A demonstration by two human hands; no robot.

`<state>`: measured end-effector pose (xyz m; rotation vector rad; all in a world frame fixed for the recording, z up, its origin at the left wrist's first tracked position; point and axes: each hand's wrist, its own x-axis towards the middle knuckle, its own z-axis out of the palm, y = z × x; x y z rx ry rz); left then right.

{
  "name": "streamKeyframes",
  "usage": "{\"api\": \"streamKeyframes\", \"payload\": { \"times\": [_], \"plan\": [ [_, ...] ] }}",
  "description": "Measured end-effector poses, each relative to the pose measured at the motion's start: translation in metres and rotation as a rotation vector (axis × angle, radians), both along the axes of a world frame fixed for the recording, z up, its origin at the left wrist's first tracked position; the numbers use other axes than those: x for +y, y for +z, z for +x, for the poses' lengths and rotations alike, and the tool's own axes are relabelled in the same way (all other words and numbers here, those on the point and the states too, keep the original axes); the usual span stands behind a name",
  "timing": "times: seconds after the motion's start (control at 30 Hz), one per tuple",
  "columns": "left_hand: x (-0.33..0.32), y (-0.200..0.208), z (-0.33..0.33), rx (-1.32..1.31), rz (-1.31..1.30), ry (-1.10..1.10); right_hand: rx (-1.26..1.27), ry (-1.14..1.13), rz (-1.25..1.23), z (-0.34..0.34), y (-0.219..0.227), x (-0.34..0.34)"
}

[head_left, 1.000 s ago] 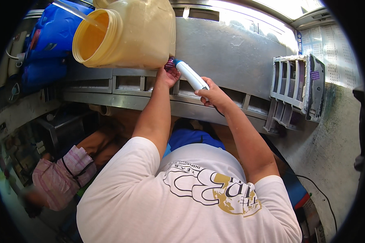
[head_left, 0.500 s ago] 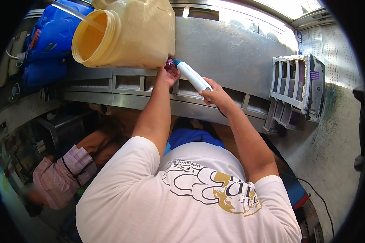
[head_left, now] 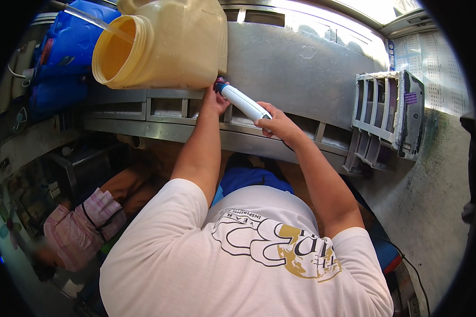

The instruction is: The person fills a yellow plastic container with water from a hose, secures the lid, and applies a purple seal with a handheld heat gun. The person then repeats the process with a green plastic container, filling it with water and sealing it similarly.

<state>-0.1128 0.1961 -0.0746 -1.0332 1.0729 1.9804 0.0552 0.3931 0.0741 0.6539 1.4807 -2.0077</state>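
Note:
My right hand is closed around the rear end of a white cylindrical power tool, shaped like an electric screwdriver, with a blue collar and a dark cord at its tail. The tool slants up and left toward my left hand. There the fingers are bent around a small dark purple piece, and the collar is right beside it. What the tool's tip touches is hidden. Just above my left hand lies a big yellowish plastic jug on its side, its wide mouth facing left.
A metal workbench with a slotted front edge runs across in front of me. Blue plastic containers stand at the left. A grey slatted frame sits at the right end. Another person in a checked shirt is at lower left.
The white power tool and my right hand have shifted slightly left, bringing the blue collar closer to the purple piece at my left fingers. My left hand has barely moved.

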Motion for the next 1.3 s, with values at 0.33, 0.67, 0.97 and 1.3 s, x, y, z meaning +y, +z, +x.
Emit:
{"api": "streamKeyframes", "payload": {
  "times": [0.33,0.67,0.97,1.3],
  "plan": [
    [-0.007,-0.007,-0.002,-0.009,0.038,0.008,-0.057,-0.111,-0.077,-0.006,-0.017,0.022],
    [-0.008,-0.011,-0.003,0.018,0.033,0.013,-0.07,-0.081,-0.164,-0.004,-0.028,0.029],
    [-0.008,-0.001,-0.002,-0.002,-0.056,-0.094,-0.041,0.109,0.061,-0.055,-0.016,0.056],
    [-0.094,0.067,0.012,0.392,-0.393,-0.234,-0.035,0.111,0.061,-0.043,-0.025,0.053]
  ]
}}
